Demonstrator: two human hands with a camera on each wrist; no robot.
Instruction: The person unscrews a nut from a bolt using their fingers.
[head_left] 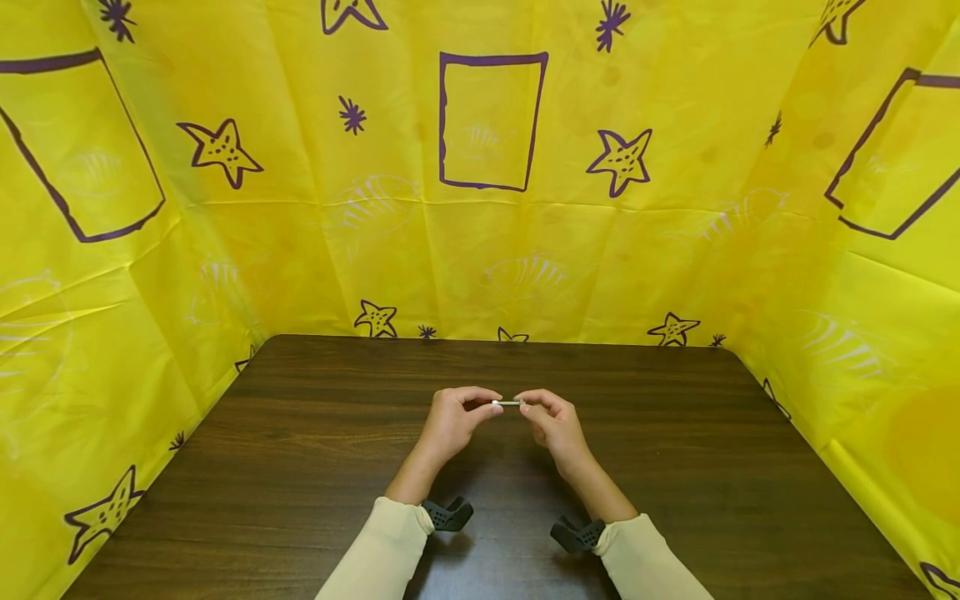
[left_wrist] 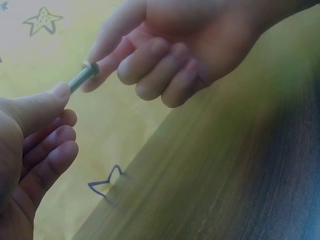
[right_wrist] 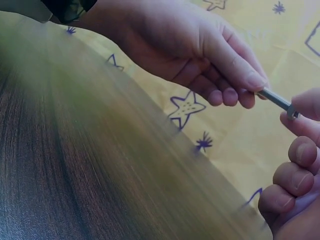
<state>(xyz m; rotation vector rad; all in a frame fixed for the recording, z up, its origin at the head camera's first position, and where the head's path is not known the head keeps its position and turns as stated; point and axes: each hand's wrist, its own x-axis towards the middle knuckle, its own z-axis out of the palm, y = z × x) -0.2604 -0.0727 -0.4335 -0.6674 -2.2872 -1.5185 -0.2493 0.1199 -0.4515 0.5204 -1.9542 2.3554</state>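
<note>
Low centre of the head view: a left hand point(head_left: 450, 422) and right hand point(head_left: 552, 422) pinch opposite ends of a small bolt point(head_left: 508, 403) just above the dark bench point(head_left: 300, 467). Only the left wrist view shows its threaded shank point(left_wrist: 80, 78) and what may be a nut point(left_wrist: 91, 67), blurred; both ends are hidden by fingertips

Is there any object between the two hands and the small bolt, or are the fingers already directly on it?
Nothing visible stands between them. The left hand pinches one end of the bolt and the right hand pinches the other end, where a nut sits. The bolt is held above the table, not touching it.
</note>
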